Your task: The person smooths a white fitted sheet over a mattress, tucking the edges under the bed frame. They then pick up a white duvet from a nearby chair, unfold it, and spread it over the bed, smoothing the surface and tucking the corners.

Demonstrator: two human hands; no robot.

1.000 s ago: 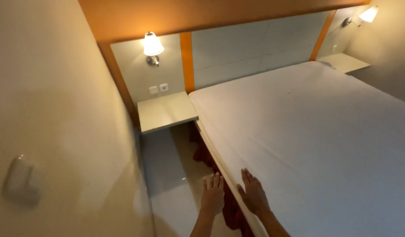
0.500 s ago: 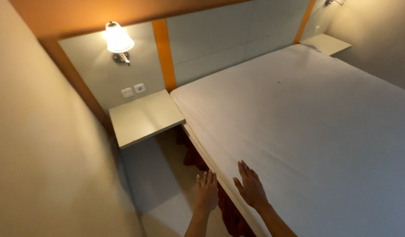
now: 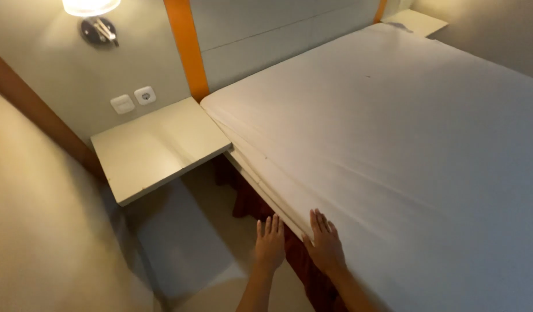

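Note:
A wide bed with a white fitted sheet point(image 3: 393, 133) fills the right of the head view. My right hand point(image 3: 325, 245) lies flat on the sheet at the mattress's left edge, fingers together and pointing away from me. My left hand point(image 3: 270, 242) is beside it, just off the mattress edge, fingers extended over the dark red bed skirt point(image 3: 261, 205); I cannot tell if it touches the mattress side. Neither hand holds anything.
A white wall-mounted bedside shelf point(image 3: 157, 147) sits left of the bed's head, under a switch and socket point(image 3: 133, 99) and a lit wall lamp point(image 3: 93, 14). A beige wall runs along my left. A second shelf point(image 3: 416, 20) is at the far corner.
My view has tilted down and moved closer to the bed head. Both hands have stayed at the mattress's left edge, sliding a little forward along it.

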